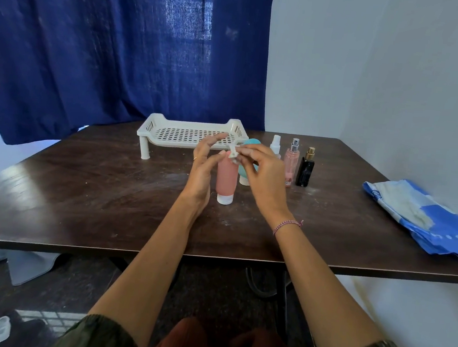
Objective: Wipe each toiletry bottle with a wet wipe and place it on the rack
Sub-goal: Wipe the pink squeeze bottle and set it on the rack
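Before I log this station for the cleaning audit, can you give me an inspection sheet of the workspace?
Surface: dark wooden table, scuffed with pale smears near the middle.
Job's things: white rack at the back, nothing on it; pink tube standing on its cap; teal tube behind it; white spray bottle, pink spray bottle and black bottle upright in a row; blue wipes pack at right.
Clutter: nothing seen on the table.
Hands: left hand open beside the pink tube; right hand pinching a small white piece, possibly a wipe.
Cables: dark loop under the table.
Surroundings: blue curtain, white wall, grey cloth on the floor.
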Motion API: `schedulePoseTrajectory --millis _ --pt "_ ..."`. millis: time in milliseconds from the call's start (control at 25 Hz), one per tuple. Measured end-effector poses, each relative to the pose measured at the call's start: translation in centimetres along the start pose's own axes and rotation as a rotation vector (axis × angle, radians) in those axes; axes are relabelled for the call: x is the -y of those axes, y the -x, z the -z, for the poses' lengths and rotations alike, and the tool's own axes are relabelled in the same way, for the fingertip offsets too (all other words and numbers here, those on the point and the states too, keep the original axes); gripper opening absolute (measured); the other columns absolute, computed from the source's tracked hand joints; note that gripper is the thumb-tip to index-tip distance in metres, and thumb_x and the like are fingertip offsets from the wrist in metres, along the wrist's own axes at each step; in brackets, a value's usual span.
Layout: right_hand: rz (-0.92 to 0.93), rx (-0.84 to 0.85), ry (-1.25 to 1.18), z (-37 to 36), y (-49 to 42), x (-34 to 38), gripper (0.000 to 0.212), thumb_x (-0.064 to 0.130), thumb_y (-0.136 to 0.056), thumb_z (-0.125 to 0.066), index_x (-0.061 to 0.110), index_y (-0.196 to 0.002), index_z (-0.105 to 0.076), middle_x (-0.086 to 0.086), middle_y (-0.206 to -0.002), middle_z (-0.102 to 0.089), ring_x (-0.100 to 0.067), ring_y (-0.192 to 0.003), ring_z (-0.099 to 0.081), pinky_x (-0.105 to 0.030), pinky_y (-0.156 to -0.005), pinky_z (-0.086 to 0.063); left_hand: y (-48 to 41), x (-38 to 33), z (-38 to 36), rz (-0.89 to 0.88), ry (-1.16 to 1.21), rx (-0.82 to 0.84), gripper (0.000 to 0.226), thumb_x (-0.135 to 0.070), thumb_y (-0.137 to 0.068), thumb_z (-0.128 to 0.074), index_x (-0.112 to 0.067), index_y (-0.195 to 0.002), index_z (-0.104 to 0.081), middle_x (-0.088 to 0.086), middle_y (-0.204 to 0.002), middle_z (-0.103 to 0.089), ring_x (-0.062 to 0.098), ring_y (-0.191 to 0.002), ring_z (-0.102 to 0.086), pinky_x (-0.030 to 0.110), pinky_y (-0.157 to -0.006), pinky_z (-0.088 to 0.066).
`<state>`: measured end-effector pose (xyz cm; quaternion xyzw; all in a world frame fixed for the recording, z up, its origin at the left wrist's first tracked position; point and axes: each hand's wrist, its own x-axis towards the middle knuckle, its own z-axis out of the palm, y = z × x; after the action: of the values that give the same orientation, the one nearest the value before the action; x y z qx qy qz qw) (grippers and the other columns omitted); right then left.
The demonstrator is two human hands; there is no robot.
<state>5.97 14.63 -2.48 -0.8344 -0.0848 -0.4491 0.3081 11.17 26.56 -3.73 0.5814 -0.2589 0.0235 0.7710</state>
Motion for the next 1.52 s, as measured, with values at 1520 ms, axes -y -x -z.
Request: schedulePoseTrajectory --millis 1520 --pt "-0.209 0.13 0.086 -0.4 3.2 0.6 0.011 0.001 -0.085 -0.06 0.009 -0.092 -0.064 -0.005 -0.1 -0.062 -0.004 -0.087 -0.051 -0.012 -0.081 -0.042 0.3 -0.5 -0.5 -0.023 -0.083 -0.115 0.023 -0.005 -0.094 -0.049 -0.023 -0.082 -0.056 0.01 -0.119 -0.04 0.011 -0.104 -0.046 0.018 -0.08 -0.043"
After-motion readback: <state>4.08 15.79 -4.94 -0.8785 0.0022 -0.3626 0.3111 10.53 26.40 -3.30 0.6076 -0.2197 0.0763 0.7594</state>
